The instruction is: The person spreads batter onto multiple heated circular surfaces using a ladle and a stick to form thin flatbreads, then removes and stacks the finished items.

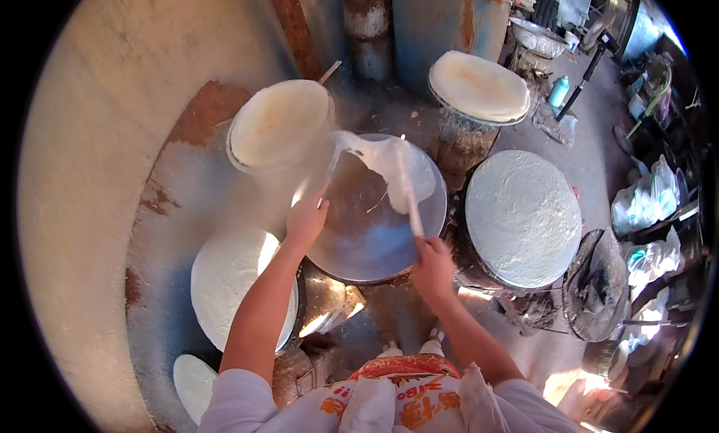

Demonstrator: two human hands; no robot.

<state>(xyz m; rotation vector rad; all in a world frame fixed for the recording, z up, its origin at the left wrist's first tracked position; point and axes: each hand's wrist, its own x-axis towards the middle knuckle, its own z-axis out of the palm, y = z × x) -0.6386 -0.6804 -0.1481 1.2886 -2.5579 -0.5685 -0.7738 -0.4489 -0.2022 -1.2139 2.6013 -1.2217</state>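
In the middle stands a wide round metal pan (367, 253), with a pale wet sheet of batter (389, 163) over the far part of its surface. My right hand (434, 267) is closed round a pale wooden stick (409, 201), which reaches away from me across the batter. Over the pan's left rim, my left hand (305, 222) grips a thin handle (332, 162) that runs up to the batter's far left edge. Steam blurs that end, so its kind cannot be told.
Round pale sheets lie on supports around me: far left (281, 122), far right (479, 85), right (524, 216) and near left (236, 291). A dark round lid-like disc (595, 283) is at the right. Further back are a blue bottle (559, 91) and plastic bags (645, 197).
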